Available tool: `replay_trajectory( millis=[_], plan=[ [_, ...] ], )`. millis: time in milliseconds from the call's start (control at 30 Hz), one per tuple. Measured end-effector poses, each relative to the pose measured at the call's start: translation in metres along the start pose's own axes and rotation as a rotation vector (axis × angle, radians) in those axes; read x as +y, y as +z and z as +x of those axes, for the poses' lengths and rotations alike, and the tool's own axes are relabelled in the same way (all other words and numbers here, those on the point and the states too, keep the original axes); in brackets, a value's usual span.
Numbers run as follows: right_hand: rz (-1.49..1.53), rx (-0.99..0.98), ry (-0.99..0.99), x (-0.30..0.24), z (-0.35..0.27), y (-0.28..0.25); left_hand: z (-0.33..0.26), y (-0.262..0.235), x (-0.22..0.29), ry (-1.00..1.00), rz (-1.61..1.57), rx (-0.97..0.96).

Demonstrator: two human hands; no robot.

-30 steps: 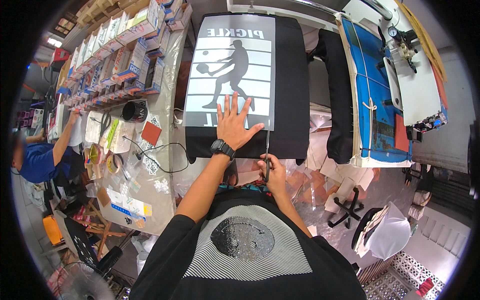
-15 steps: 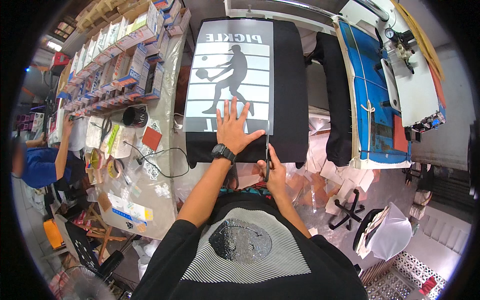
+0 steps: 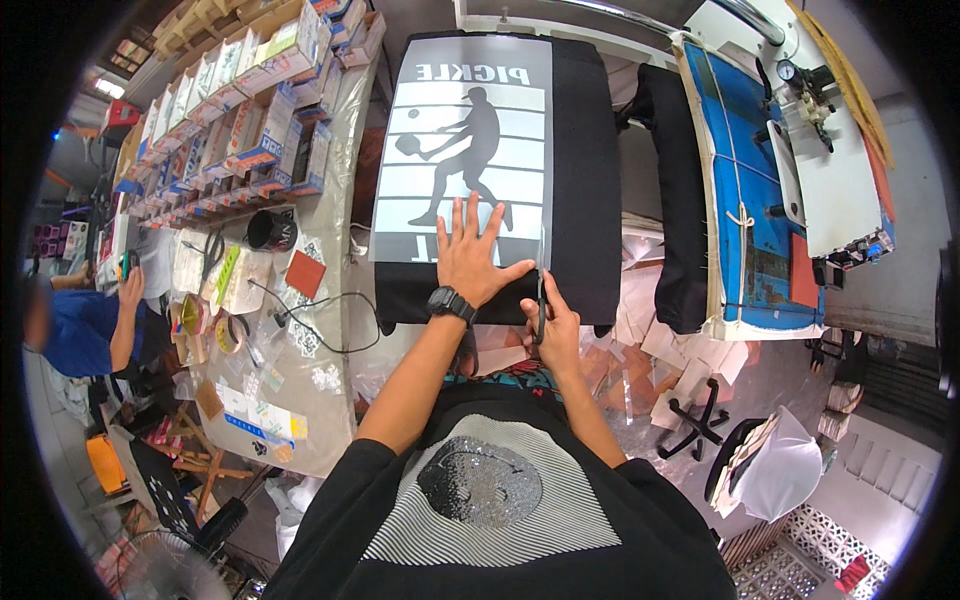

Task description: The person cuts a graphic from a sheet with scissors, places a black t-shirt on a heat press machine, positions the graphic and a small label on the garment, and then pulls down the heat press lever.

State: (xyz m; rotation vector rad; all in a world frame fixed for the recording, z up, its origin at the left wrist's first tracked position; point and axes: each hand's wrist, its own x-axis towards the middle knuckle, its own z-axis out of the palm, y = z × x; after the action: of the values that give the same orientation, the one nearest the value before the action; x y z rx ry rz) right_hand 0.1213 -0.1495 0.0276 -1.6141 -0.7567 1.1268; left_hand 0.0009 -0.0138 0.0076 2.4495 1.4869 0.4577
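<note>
A printed transfer film [image 3: 512,140] bearing a grey player silhouette and mirrored lettering lies on black fabric [image 3: 585,170]. My left hand [image 3: 472,262] presses flat over its lower part, fingers spread, with a dark watch on the wrist. In my right hand [image 3: 555,325] is a pair of dark-handled scissors [image 3: 541,300], pointing away from me. Their blades lie along the film's right edge, near its lower right corner and close to my left thumb. How far apart the blades are is hard to make out.
A heat press [image 3: 745,200] with a blue bed stands at right, a black padded arm [image 3: 675,200] beside it. On the left table [image 3: 325,420] are a mug [image 3: 268,232], tape, a cable and boxes [image 3: 270,130]. A co-worker [image 3: 85,325] is far left. Paper sheets [image 3: 690,370] litter the floor.
My right hand and the scissors have shifted slightly forward and to the right along the film's edge. My left hand stays spread on the film. The co-worker's hands have moved.
</note>
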Motion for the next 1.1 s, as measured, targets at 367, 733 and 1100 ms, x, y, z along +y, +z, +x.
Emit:
replay_trajectory(
  millis=[367, 733, 1100],
  plan=[
    [-0.004, -0.053, 0.013, -0.021, 0.034, -0.002, 0.001, 0.003, 0.001, -0.001, 0.025, 0.022],
    [-0.076, -0.047, -0.011, -0.037, 0.066, -0.001, 0.002, -0.001, 0.002, -0.001, 0.004, 0.000],
    [-0.120, -0.055, -0.024, -0.047, 0.098, -0.001, 0.003, -0.002, 0.002, -0.013, 0.011, -0.025]
  ],
)
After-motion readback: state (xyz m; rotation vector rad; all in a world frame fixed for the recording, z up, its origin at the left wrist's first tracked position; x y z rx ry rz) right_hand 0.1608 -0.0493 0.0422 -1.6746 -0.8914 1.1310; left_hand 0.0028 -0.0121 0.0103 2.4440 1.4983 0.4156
